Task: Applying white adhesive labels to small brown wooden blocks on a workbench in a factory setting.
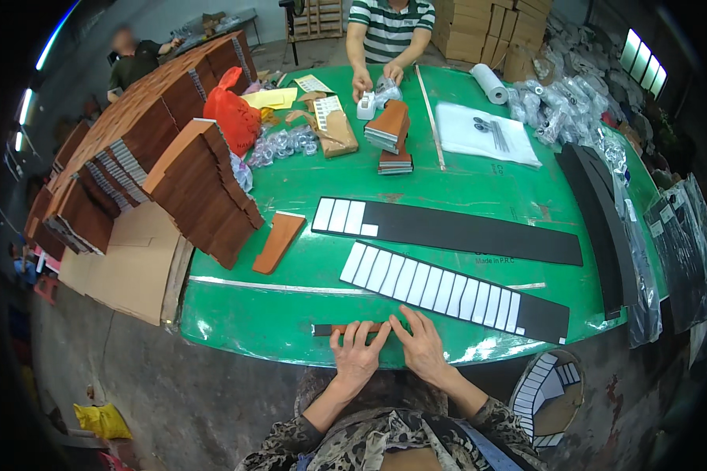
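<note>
A narrow piece with a dark strip along it and a reddish-brown part point(342, 330) lies at the table's near edge. My left hand point(357, 350) rests on it, fingers spread and tips pressing down. My right hand point(423, 345) is at its right end, fingers stretched out, thumb side close to the left hand. Fingers partly cover the piece. Just beyond lies a black strip point(543, 317) mostly covered by a row of white rectangular pads. Farther back, another black strip point(479, 232) has only several white pads at its left end. A single brown tapered block point(279, 243) lies to the left.
Stacked brown blocks point(204, 184) stand left on cardboard point(118, 255). A co-worker point(390, 31) handles clear plastic across the green table point(291, 184), near another block stack point(389, 129). Curved black strips point(597, 228) lie right. A round container point(577, 404) with padded strips stands below right.
</note>
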Motion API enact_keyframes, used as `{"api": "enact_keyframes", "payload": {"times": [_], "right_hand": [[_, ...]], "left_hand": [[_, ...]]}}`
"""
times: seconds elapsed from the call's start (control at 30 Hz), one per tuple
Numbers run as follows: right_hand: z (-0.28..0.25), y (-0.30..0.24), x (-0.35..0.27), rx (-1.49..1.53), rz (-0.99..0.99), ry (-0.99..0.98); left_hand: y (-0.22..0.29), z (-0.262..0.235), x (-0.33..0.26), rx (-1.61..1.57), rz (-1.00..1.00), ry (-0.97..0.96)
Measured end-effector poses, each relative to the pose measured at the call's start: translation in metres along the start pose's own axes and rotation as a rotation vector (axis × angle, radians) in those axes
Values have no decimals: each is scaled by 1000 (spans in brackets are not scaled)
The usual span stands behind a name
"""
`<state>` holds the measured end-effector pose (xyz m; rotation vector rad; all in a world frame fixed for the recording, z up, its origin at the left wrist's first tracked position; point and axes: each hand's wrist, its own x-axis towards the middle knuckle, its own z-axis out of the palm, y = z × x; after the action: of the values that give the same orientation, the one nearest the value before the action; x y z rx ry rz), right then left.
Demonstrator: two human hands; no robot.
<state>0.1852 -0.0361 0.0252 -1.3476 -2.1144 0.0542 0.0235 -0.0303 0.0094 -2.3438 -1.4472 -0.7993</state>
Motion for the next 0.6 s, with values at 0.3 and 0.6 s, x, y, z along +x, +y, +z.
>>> {"api": "enact_keyframes", "payload": {"times": [0.3,0.6], "right_hand": [[-1,1,-5,199,147,-29],[6,4,-1,300,340,-68]], "left_hand": [[-2,-11,-3,-49,25,-47],[-77,-70,-10,-284,-368,-13]]}}
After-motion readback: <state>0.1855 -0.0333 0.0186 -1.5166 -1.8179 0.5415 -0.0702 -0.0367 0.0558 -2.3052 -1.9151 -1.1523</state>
